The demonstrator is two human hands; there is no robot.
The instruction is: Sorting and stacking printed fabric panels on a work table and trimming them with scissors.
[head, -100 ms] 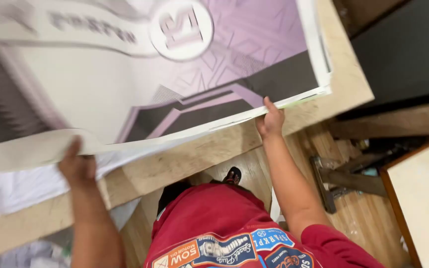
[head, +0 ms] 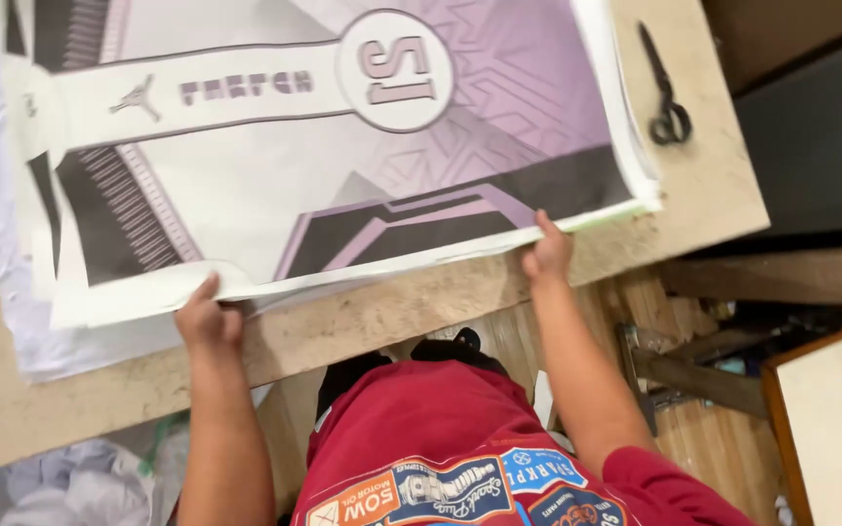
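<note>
A: Printed sheet (head: 324, 146) is lying flat on the wooden table (head: 704, 185), near edge just inside the table's lip. I'm seeing the left hand (head: 209, 319) pinching its lower left edge, fingers closing on the paper.

B: Right hand (head: 548, 255)?

A: It's pressing on the lower right edge; clamped or only resting, I can't tell.

B: Risks?

A: I'm guessing uneven pulling is creasing or tearing the top sheet, or dragging the white layers (head: 12, 321) underneath. Scissors (head: 667, 93) are sitting well apart.
</note>
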